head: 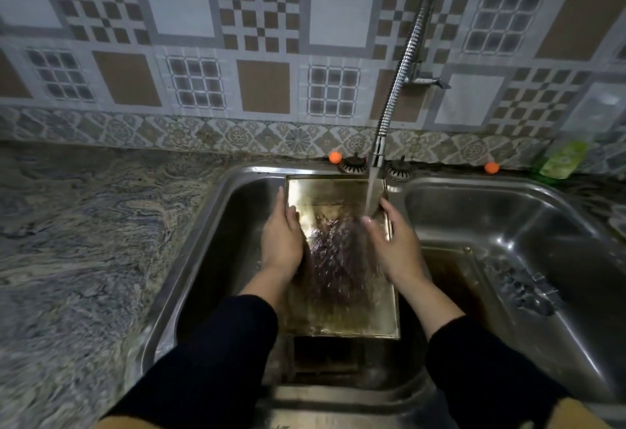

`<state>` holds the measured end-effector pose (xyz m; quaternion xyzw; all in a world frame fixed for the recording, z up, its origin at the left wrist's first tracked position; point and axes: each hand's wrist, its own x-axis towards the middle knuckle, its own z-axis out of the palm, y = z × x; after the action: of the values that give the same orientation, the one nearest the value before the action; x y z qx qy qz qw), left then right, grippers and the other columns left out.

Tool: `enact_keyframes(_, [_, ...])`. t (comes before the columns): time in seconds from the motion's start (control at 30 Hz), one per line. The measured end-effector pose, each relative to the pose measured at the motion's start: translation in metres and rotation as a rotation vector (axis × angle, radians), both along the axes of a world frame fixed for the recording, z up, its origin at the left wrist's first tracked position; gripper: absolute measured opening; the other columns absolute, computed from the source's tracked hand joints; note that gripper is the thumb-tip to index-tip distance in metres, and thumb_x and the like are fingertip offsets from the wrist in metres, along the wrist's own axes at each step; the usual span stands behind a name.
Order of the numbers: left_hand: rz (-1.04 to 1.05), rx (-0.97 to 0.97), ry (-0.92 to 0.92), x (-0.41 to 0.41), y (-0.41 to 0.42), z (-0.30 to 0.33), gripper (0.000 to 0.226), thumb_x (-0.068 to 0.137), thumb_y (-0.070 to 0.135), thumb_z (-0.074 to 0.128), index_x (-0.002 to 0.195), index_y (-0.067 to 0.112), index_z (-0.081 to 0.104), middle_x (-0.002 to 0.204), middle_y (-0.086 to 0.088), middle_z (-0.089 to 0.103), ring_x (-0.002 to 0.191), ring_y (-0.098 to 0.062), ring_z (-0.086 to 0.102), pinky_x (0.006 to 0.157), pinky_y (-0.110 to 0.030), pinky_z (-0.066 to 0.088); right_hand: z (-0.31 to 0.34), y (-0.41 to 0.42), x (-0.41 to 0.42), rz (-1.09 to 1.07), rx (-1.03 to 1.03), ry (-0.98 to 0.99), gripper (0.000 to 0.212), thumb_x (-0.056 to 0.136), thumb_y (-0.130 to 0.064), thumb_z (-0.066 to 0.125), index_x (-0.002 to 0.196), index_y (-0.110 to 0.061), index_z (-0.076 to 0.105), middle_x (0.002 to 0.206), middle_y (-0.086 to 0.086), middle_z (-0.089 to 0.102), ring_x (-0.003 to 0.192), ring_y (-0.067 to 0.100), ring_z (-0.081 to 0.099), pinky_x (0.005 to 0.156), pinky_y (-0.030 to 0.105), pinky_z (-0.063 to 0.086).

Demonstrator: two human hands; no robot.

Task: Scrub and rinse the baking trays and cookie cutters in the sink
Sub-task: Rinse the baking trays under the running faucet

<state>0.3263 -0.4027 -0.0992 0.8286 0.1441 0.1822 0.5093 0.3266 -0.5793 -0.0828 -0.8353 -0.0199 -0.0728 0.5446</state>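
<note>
A rectangular metal baking tray point(325, 191) is held tilted in the left basin of the steel sink point(203, 242), its inside facing me. Water from the flexible tap point(403, 66) runs onto the tray's upper right part and spreads down its face. My left hand point(283, 235) grips the tray's left edge. Along the tray's right side lies my right hand point(394, 245), its fingers under the stream and its thumb toward the edge. A second dark tray point(454, 279) leans in the right basin. Several metal cookie cutters point(525, 288) lie on the right basin's slope.
A marbled stone counter point(84, 242) stretches to the left of the sink. Two sink strainers point(354, 164) and two small orange balls point(335, 157) sit on the back ledge. A green dish-soap bottle point(569, 154) stands at the back right by the tiled wall.
</note>
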Motion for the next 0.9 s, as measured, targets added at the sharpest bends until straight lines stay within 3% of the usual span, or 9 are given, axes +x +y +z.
enact_keyframes(0.1, [-0.041, -0.040, -0.100, -0.004, 0.002, -0.002, 0.046, 0.103, 0.028, 0.034, 0.148, 0.034, 0.029, 0.142, 0.000, 0.050, 0.126, -0.014, 0.050, 0.105, -0.031, 0.041, -0.006, 0.010, 0.015, 0.043, -0.244, 0.234, 0.076, 0.089, -0.055, 0.051, 0.151, -0.027, 0.018, 0.155, 0.010, 0.022, 0.142, 0.028, 0.026, 0.111, 0.035, 0.026])
enact_keyframes(0.2, [-0.096, 0.050, -0.225, -0.010, -0.005, -0.001, 0.046, 0.103, 0.024, 0.038, 0.148, 0.027, 0.033, 0.147, 0.003, 0.045, 0.133, -0.010, 0.043, 0.108, -0.024, 0.034, 0.004, 0.028, 0.023, 0.116, -0.172, 0.321, 0.083, 0.086, -0.064, 0.047, 0.152, -0.032, 0.006, 0.160, 0.008, -0.007, 0.148, 0.027, 0.002, 0.117, 0.039, 0.012])
enact_keyframes(0.3, [-0.143, 0.130, -0.251, -0.017, -0.022, 0.002, 0.046, 0.101, 0.024, 0.043, 0.146, 0.024, 0.039, 0.146, 0.007, 0.045, 0.132, -0.006, 0.043, 0.102, -0.010, 0.029, 0.020, 0.044, 0.028, 0.115, 0.094, 0.162, 0.092, 0.081, -0.064, 0.055, 0.149, -0.039, -0.002, 0.158, 0.003, 0.021, 0.144, 0.021, 0.024, 0.115, 0.034, 0.022])
enact_keyframes(0.4, [-0.270, 0.214, -0.327, -0.029, -0.042, 0.003, 0.047, 0.098, 0.024, 0.048, 0.144, 0.030, 0.040, 0.139, 0.012, 0.049, 0.123, -0.002, 0.050, 0.098, -0.019, 0.043, 0.032, 0.048, 0.035, 0.051, 0.245, 0.192, 0.105, 0.071, -0.074, 0.057, 0.149, -0.040, -0.003, 0.155, 0.003, 0.029, 0.139, 0.025, 0.034, 0.113, 0.045, 0.031])
enact_keyframes(0.5, [-0.348, 0.292, -0.291, -0.037, -0.061, 0.000, 0.046, 0.100, 0.027, 0.043, 0.145, 0.031, 0.036, 0.145, 0.015, 0.042, 0.126, -0.003, 0.047, 0.098, -0.029, 0.048, 0.038, 0.037, 0.036, -0.078, 0.372, 0.141, 0.085, 0.088, -0.051, 0.057, 0.152, -0.031, 0.004, 0.152, 0.004, 0.034, 0.133, 0.023, 0.041, 0.107, 0.040, 0.038])
enact_keyframes(0.63, [-0.478, 0.250, -0.168, -0.035, -0.078, -0.002, 0.047, 0.104, 0.032, 0.028, 0.151, 0.034, 0.022, 0.158, 0.017, 0.013, 0.145, -0.001, 0.012, 0.120, -0.033, 0.018, 0.034, 0.016, 0.023, -0.140, 0.428, 0.037, 0.058, 0.094, -0.032, 0.055, 0.145, -0.039, 0.028, 0.148, 0.002, 0.039, 0.129, 0.018, 0.045, 0.100, 0.033, 0.044])
enact_keyframes(0.7, [-0.500, 0.293, -0.100, -0.029, -0.085, 0.002, 0.048, 0.104, 0.034, 0.022, 0.151, 0.038, 0.011, 0.159, 0.019, -0.001, 0.146, -0.002, -0.005, 0.121, -0.041, 0.002, 0.030, 0.009, 0.019, -0.145, 0.439, 0.025, 0.039, 0.096, -0.030, 0.053, 0.133, -0.038, 0.046, 0.136, 0.001, 0.051, 0.121, 0.016, 0.053, 0.095, 0.032, 0.049])
enact_keyframes(0.8, [-0.429, 0.326, -0.031, -0.013, -0.090, 0.010, 0.048, 0.104, 0.038, 0.016, 0.149, 0.045, 0.000, 0.158, 0.021, -0.012, 0.144, -0.002, -0.018, 0.115, -0.049, -0.010, 0.028, 0.004, 0.014, -0.160, 0.451, 0.003, 0.013, 0.097, -0.024, 0.052, 0.105, -0.019, 0.061, 0.104, -0.003, 0.065, 0.105, 0.014, 0.060, 0.077, 0.015, 0.046])
enact_keyframes(0.9, [-0.350, 0.278, 0.018, 0.007, -0.083, 0.015, 0.049, 0.103, 0.043, 0.015, 0.149, 0.044, 0.001, 0.159, 0.016, -0.012, 0.146, -0.008, -0.017, 0.116, -0.053, -0.009, 0.030, 0.000, 0.007, -0.158, 0.416, -0.011, 0.016, 0.096, -0.026, 0.054, 0.089, -0.014, 0.062, 0.094, 0.000, 0.067, 0.088, 0.010, 0.059, 0.073, 0.016, 0.042])
